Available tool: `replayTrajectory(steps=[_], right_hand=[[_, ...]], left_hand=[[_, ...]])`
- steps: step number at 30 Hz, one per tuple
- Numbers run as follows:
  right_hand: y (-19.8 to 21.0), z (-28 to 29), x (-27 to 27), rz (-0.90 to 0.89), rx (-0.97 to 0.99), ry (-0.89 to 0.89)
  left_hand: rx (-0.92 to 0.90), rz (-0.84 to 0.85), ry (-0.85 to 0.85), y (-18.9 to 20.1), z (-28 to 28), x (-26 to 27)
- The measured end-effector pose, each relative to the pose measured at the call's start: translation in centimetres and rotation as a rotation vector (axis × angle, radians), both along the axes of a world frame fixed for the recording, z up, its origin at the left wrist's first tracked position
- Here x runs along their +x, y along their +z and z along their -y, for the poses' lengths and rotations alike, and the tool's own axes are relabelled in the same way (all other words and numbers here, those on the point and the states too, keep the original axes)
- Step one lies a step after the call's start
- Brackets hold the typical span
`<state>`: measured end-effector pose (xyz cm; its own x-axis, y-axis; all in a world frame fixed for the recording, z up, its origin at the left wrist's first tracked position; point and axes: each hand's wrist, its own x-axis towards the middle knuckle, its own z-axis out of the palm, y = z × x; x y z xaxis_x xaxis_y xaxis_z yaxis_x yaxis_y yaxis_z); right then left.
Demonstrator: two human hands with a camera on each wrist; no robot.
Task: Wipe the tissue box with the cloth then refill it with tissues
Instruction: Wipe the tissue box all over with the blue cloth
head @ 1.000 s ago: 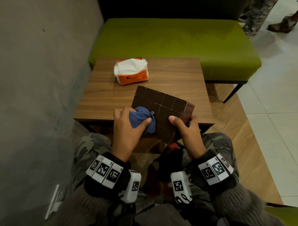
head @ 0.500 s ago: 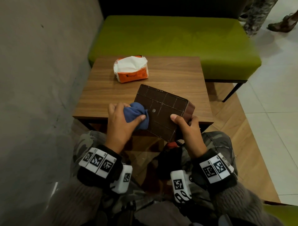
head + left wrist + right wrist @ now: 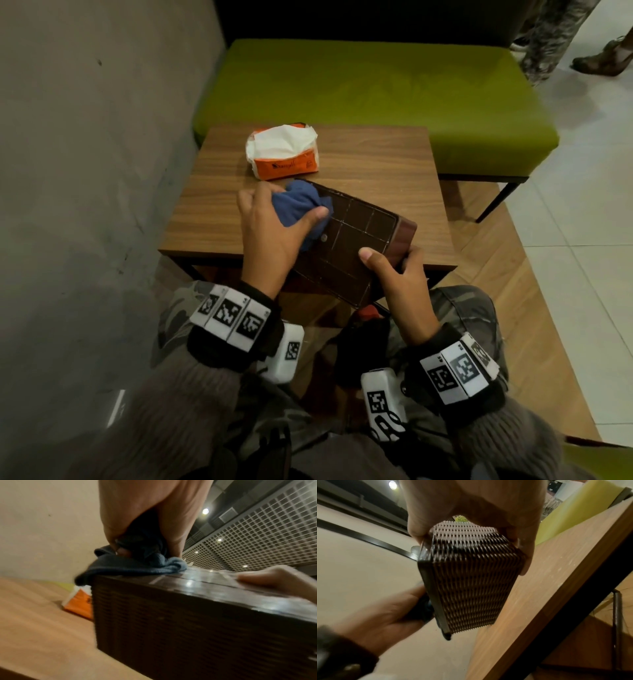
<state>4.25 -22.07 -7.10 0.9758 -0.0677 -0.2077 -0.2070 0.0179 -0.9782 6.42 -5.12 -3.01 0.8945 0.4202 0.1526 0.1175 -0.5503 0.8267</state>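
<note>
left hand [image 3: 270,229] clutches a bunched blue cloth [image 3: 301,205] and presses it on the far left corner of the dark brown tissue box [image 3: 356,246]. right hand [image 3: 400,274] grips the box's near right corner, thumb on the gridded upper face, fingers wrapped round the woven side. the box is tilted, its far end over the wooden worktop [image 3: 376,164], its near end past the edge above the lap. an orange pack of tissues [image 3: 284,152] lies just beyond the box.
</note>
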Motion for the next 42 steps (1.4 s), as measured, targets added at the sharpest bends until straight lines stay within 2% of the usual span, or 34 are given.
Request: replayTrajectory(steps=[2, 4, 9, 14, 16, 18, 20, 21, 23, 25, 26, 28, 30, 33, 38, 40, 41, 42], right_hand=[[-0.3, -0.2, 0.2, -0.024, -0.007, -0.001], [-0.5, -0.3, 0.1, -0.034, 0.01, -0.004], [-1.0, 0.1, -0.5, -0.04, -0.003, -0.012], [-0.9, 0.2, -0.3, -0.032, -0.035, 0.015], [-0.6, 0.4, -0.3, -0.006, -0.061, 0.039], [-0.4, 0.5, -0.5, 0.03, -0.102, 0.066], [-0.2, 0.6, -0.5, 0.06, -0.144, 0.1], [-0.1, 0.7, -0.5, 0.066, -0.16, 0.12], [-0.2, 1.0, -0.3, 0.079, -0.198, 0.154], [-0.5, 1.2, -0.2, 0.095, -0.227, 0.175], [-0.8, 1.3, -0.1, 0.101, -0.219, 0.177], [-0.9, 1.4, -0.3, 0.093, -0.142, 0.162], [-0.9, 1.8, -0.4, 0.071, -0.077, 0.105], [-0.5, 2.1, -0.4, 0.066, -0.099, 0.055], [-1.3, 0.8, 0.3, -0.053, 0.151, -0.072], [-1.2, 1.1, 1.0, -0.16, 0.223, -0.066], [-0.6, 0.4, 0.9, -0.223, 0.207, -0.035], [-1.2, -0.5, 1.4, -0.228, 0.036, 0.04]], left_hand=[[0.015, 0.016, -0.102, 0.1, 1.9, -1.1], [0.038, 0.071, -0.132, -0.2, 2.5, -1.3], [0.012, -0.074, 0.044, -0.9, -0.1, 0.6], [0.077, 0.091, -0.138, -0.9, 3.3, -2.1], [0.049, 0.093, -0.111, -0.5, 3.0, -1.6], [0.023, 0.066, -0.009, 0.0, 1.8, -0.3], [0.053, 0.147, 0.011, 0.7, 1.1, 0.4], [0.063, 0.211, -0.063, 1.1, 1.2, 0.2], [0.091, 0.297, -0.378, 1.9, 2.1, -1.2], [0.215, 0.321, -0.699, 2.2, 2.7, -2.3], [0.252, 0.318, -0.776, 2.2, 2.5, -2.2], [0.179, 0.273, -0.722, 1.9, 1.3, -1.3], [0.081, 0.226, -0.53, 1.2, -0.4, -0.1], [-0.061, 0.169, -0.271, -0.6, -1.9, 0.8], [0.002, 0.221, 0.039, -3.2, 1.1, -1.4], [0.01, 0.212, -0.031, -3.6, 2.8, -2.9], [0.033, 0.207, -0.154, -3.7, 3.7, -3.5], [0.085, 0.219, -0.319, -3.7, 4.4, -4.1]])
